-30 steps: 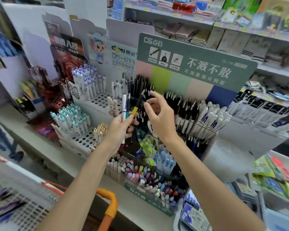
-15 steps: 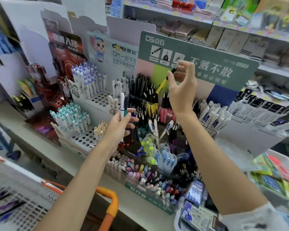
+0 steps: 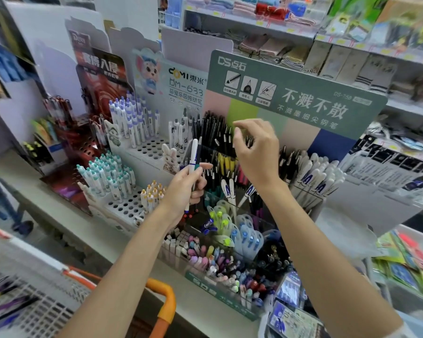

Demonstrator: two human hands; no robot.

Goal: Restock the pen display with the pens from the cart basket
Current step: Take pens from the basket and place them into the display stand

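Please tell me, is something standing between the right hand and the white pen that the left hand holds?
Nothing visible does. The white pen stands upright in the left hand. The right hand hovers to its right over the black pens, with only open space between them.

Black pens point(image 3: 210, 129) crowd the row beneath the green header card point(image 3: 303, 93), while the white rack's point(image 3: 154, 148) front holes stand open.

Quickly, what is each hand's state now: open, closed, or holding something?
Left hand: holds a white pen and a darker pen together.
Right hand: open, fingers loosely curled, nothing in it.
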